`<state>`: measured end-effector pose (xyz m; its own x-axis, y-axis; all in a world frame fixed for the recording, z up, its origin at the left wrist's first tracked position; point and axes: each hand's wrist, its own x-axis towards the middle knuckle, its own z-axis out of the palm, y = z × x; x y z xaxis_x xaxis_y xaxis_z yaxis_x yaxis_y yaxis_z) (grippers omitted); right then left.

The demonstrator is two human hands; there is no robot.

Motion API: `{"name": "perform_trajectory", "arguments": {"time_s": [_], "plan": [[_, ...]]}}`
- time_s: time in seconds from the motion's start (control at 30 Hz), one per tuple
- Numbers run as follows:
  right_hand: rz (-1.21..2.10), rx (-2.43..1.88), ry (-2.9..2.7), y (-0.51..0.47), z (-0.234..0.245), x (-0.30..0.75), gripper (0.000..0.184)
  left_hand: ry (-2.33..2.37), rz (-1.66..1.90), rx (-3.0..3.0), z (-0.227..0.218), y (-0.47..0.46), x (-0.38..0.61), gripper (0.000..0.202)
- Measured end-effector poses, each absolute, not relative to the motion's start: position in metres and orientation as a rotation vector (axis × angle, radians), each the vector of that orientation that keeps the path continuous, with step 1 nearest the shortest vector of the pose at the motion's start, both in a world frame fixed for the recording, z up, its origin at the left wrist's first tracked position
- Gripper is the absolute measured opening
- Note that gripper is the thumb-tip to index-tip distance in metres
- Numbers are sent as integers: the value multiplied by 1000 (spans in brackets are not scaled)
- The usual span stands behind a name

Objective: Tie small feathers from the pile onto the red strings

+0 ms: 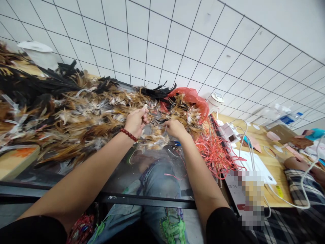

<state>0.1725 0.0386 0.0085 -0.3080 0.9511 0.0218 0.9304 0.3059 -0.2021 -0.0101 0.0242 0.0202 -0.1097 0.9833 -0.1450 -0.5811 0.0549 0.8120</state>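
Observation:
A big heap of brown, tan and black feathers (76,115) lies on a glass table (142,176) against a white tiled wall. My left hand (137,120), with a red bead bracelet on the wrist, is closed in a pinch on feathers at the heap's near edge. My right hand (174,128) is curled closed on a small bunch of feathers just to the right. A tangle of red strings (215,152) lies right of my right hand. A red plastic bag (193,98) sits behind the feathers.
A wooden table (271,162) to the right carries a white board, white cables, a white jar (215,101) and a water bottle (286,119). Another person's arm in a plaid sleeve (297,176) rests there. A white container (38,51) stands at the far left.

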Motion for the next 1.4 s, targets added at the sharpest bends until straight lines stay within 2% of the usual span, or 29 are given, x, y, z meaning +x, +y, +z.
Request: {"name": "perform_trajectory", "arguments": {"time_s": [0.13,0.4,0.57,0.7,0.83,0.93,1.0,1.1,1.17,1.3,1.4], "plan": [[390,-1585,-2345,42,8,172,13,895,1468,598,20,25,-10,19],[592,-1318,-2294,31,38,175,3,888,1447,701,24,20,-7,17],[787,-1233,-2145,32,39,180,22,891,1450,708,23,21,-7,16],[1104,-1060,-1944,32,35,171,22,890,1459,710,22,22,-8,16],[1233,-972,-1977,29,32,159,28,887,1466,705,20,24,-9,15],[1165,-1028,-2111,29,29,156,43,890,1474,693,19,25,-10,15],[936,-1179,-2193,29,27,157,47,893,1480,688,18,25,-10,15],[496,-1512,-2319,31,23,158,25,898,1478,687,19,25,-10,16],[366,-1667,-2387,32,19,155,12,898,1474,686,19,25,-9,16],[404,-1734,-2471,33,9,150,10,899,1482,682,19,24,-9,17],[535,-1577,-2407,36,10,151,3,902,1481,680,20,24,-9,17]]}}
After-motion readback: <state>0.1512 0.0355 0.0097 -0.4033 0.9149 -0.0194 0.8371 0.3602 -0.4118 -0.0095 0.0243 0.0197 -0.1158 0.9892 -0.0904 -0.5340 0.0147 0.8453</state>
